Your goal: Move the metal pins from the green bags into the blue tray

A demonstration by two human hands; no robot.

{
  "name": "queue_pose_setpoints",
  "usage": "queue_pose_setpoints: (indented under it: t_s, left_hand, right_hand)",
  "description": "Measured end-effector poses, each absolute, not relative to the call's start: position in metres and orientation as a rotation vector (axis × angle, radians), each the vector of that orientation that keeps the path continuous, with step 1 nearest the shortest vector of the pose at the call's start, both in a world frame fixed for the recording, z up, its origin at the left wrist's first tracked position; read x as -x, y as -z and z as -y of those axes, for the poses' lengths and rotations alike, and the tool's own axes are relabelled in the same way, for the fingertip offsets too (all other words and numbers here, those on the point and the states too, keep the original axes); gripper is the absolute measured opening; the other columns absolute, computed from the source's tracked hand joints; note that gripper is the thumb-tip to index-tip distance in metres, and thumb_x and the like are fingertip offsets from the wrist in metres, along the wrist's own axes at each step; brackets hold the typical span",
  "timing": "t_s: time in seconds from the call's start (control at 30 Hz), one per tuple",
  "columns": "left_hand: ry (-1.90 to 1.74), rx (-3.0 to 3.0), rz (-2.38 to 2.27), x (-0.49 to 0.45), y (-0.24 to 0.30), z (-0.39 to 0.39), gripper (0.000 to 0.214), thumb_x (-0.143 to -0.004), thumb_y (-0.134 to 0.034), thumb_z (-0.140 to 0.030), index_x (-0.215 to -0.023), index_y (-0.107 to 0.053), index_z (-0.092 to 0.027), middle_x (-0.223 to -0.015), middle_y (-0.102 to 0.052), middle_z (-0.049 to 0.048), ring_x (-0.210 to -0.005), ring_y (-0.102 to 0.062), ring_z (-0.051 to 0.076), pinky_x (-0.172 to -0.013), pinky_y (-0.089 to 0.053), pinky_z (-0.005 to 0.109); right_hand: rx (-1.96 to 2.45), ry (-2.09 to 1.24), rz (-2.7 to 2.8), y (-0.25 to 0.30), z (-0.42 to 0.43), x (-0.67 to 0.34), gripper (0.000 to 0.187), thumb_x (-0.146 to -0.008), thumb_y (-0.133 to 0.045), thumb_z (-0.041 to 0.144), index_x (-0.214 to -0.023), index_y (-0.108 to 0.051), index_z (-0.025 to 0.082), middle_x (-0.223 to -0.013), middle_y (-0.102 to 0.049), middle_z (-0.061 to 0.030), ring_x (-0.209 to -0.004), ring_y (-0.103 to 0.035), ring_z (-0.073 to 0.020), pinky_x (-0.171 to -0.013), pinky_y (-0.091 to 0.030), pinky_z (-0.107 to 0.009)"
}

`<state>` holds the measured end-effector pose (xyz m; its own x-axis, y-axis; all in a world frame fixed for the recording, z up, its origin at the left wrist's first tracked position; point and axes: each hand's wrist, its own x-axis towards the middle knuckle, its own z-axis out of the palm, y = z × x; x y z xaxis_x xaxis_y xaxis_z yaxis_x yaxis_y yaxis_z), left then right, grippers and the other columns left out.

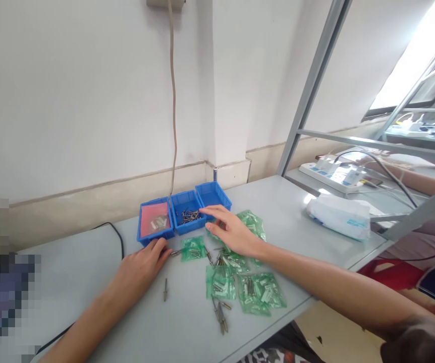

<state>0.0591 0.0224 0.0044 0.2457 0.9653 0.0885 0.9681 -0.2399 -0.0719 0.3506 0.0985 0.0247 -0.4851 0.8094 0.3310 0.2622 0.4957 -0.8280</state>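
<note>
My right hand [232, 229] reaches over the front of the blue bins, thumb and fingers apart, with nothing visible in it. Below its fingertips, the middle blue bin [182, 198] contains several small metal fasteners [191, 217]. My left hand [142, 264] rests on the table by the front of the left blue bin [139, 229], its fingers curled together; what they hold, if anything, is hidden. A thin metal pin [175, 252] lies by its thumb. Beside that is a small green bag [193, 249] of metal parts. The left bin contains a pink sheet [148, 216] and a clear bag of parts.
More green bags [262, 293] lie on the grey table [134, 322]. Loose metal pins [220, 316] are near the front, with a single pin [165, 290] farther left. At right are a white tissue pack [338, 216], a shelf frame [312, 85] and a power strip [329, 176].
</note>
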Motion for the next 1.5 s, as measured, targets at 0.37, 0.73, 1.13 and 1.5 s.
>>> queue_pose_setpoints:
  t_s: [0.37,0.73,1.13,1.5]
  left_hand:
    - [0.064,2.391,1.855,-0.057,-0.002,-0.022,0.03,-0.113,-0.032,-0.044,-0.108,-0.055,-0.025,-0.103,-0.073,0.0026,-0.076,-0.072,0.02,-0.057,-0.033,0.027]
    - [-0.022,2.26,1.667,-0.05,0.011,-0.025,0.039,-0.114,-0.029,-0.044,-0.11,-0.062,-0.024,-0.098,-0.071,0.0063,-0.074,-0.071,0.019,-0.053,-0.033,0.026]
    - [0.024,2.324,1.709,-0.053,0.005,-0.022,0.034,-0.113,-0.03,-0.039,-0.115,-0.06,-0.024,-0.105,-0.07,0.0056,-0.076,-0.072,0.019,-0.055,-0.039,0.026]
    - [0.249,2.455,1.705,-0.051,0.007,-0.023,0.034,-0.114,-0.026,-0.043,-0.13,-0.05,-0.025,-0.128,-0.069,0.0076,-0.093,-0.075,0.022,-0.066,-0.049,0.029]
  right_hand:
    - [0.61,-0.527,2.625,-0.032,-0.088,-0.356,0.023,-0.088,-0.059,0.004,-0.097,-0.068,0.022,-0.095,-0.068,0.0012,-0.09,-0.059,-0.0179,-0.098,-0.03,-0.041]
    - [0.623,-0.354,2.704,-0.026,-0.093,-0.358,0.01,-0.101,-0.063,0.022,-0.095,-0.07,0.022,-0.1,-0.068,-0.0016,-0.093,-0.052,-0.0206,-0.098,-0.025,-0.042]
    - [0.779,-0.535,2.366,-0.029,-0.089,-0.352,0.01,-0.111,-0.048,0.024,-0.104,-0.055,0.023,-0.104,-0.069,-0.0019,-0.096,-0.057,-0.0206,-0.095,-0.032,-0.038]
    - [0.576,-0.2,2.649,-0.018,-0.091,-0.355,0.058,-0.094,-0.04,-0.008,-0.123,-0.074,0.03,-0.107,-0.06,-0.006,-0.096,-0.051,-0.0225,-0.09,-0.029,-0.04]
